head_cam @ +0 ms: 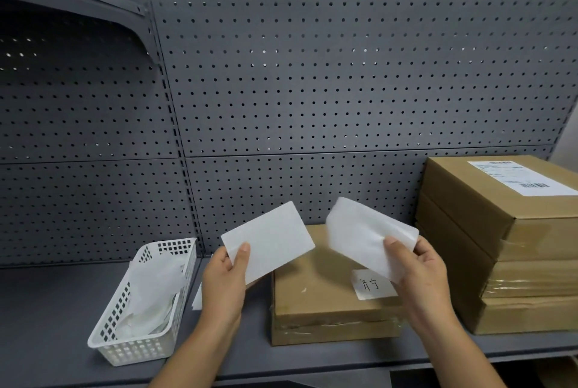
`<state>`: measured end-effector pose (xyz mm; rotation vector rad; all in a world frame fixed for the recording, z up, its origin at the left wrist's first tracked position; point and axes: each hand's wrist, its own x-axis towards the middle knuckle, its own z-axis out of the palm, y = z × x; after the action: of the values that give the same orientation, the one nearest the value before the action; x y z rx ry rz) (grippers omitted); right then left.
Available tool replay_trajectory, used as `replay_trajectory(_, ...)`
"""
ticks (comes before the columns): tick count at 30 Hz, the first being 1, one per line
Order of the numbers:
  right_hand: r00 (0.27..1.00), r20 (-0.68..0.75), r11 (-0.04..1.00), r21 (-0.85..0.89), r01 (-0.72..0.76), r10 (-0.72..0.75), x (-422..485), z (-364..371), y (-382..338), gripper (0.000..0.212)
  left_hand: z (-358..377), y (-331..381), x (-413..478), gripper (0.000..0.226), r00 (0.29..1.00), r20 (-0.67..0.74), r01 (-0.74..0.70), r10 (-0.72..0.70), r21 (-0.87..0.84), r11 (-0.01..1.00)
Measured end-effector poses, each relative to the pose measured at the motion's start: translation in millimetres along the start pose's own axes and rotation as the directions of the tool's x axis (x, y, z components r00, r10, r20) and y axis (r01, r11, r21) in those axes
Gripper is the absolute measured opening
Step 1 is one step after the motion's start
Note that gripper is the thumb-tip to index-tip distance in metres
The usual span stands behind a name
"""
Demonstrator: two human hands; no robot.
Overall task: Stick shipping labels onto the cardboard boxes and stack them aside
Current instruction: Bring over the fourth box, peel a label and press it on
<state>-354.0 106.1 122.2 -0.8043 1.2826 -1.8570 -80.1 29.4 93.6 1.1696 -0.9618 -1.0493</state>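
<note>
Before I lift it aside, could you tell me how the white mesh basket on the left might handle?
The white mesh basket is probably light: thin perforated plastic holding only crumpled paper scraps. It may flex if gripped by one rim. On the smooth grey shelf it would likely slide rather than tip.

my left hand [225,278] covers the near corner of the white sheet [269,242] it pinches, and my right hand [419,275] hides the lower end of the blurred, glossy sheet [366,231]; which one is label and which backing i cannot tell. both sheets block the far edge of the cardboard box [325,303] below. the handwritten note [372,287] on it is partly under my thumb. the stacked boxes [506,231] run off the right edge, and the print on the top label [516,176] is too small to read. crumpled paper in the white basket [140,334] is indistinct.
</note>
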Motion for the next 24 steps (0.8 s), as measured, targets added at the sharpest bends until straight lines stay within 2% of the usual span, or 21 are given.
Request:
replay_trajectory(4, 0.994, -0.033, 0.993, -0.068, 0.101, -0.103, 0, 1, 6, 0.014, -12, 7, 1, 0.014, 0.995, -0.09, -0.043, 0.041, -0.025, 0.999)
replay_trajectory(7, 0.987, -0.029, 0.978, -0.144, 0.153, -0.158, 0, 6, 15, 0.026, -26, 15, 2, 0.018, 0.978, -0.178, -0.118, 0.112, -0.021, 0.993)
replay_trajectory(12, 0.983, 0.021, 0.962, -0.202, 0.182, -0.182, -5, 29, 22, 0.021, -64, 21, 7, 0.021, 0.949, -0.289, -0.141, 0.125, -0.037, 0.989)
replay_trajectory(16, 0.98, 0.054, 0.946, -0.254, 0.201, -0.194, -13, 57, 25, 0.03, -93, 28, 2, 0.016, 0.913, -0.384, -0.17, 0.14, -0.044, 0.984)
replay_trajectory(24, 0.952, 0.255, 0.952, -0.207, 0.223, -0.168, -36, 131, 44, 0.018, -161, 35, 3, 0.011, 0.84, -0.527, -0.162, 0.128, -0.019, 0.987)
